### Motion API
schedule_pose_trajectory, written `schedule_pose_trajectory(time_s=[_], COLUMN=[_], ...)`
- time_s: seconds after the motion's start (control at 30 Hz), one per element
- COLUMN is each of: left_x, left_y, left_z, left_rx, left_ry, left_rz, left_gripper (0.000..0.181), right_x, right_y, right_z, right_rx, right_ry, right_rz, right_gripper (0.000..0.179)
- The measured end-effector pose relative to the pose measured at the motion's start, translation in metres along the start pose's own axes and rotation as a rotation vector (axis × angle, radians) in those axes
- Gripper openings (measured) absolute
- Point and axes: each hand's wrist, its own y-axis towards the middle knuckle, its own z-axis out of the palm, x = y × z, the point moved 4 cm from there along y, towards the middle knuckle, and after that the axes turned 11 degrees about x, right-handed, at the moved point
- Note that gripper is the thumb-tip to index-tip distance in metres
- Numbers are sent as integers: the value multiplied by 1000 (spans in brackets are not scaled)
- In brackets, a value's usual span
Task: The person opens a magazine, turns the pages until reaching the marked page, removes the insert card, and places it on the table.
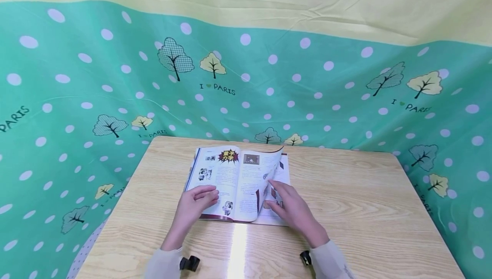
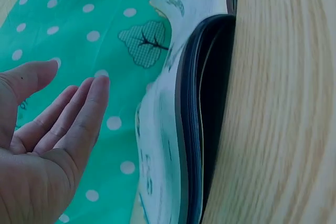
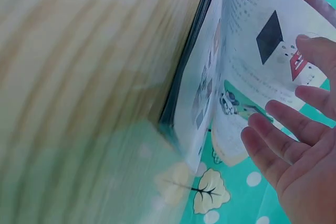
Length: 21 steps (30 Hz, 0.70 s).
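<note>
An open magazine lies on the table, with printed text and cartoon figures on its pages. One right-hand page is raised and curls away from the sheet beneath. My left hand hovers at the lower left page, its fingers loosely extended and holding nothing, as the left wrist view also shows. At the raised page's outer edge is my right hand, fingertips right at the paper. In the right wrist view, those fingers are spread in front of the lifted page, not curled round it.
The light wooden table extends to both sides of the magazine. Behind it hangs a green and yellow curtain with dots and trees. Dark straps show at both sleeves.
</note>
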Motion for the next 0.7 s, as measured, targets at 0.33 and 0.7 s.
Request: schedule_pose_trajectory(time_s=[0.33, 0.7], left_x=[-6, -4], left_y=[8, 11], left_z=[21, 37], left_rx=[109, 158], left_ry=[-72, -68], left_rz=[38, 27], left_gripper=[37, 36], right_x=[9, 18], right_y=[14, 22], right_z=[11, 17], right_rx=[96, 88], right_ry=[12, -34], right_rz=[46, 45], right_gripper=[72, 73])
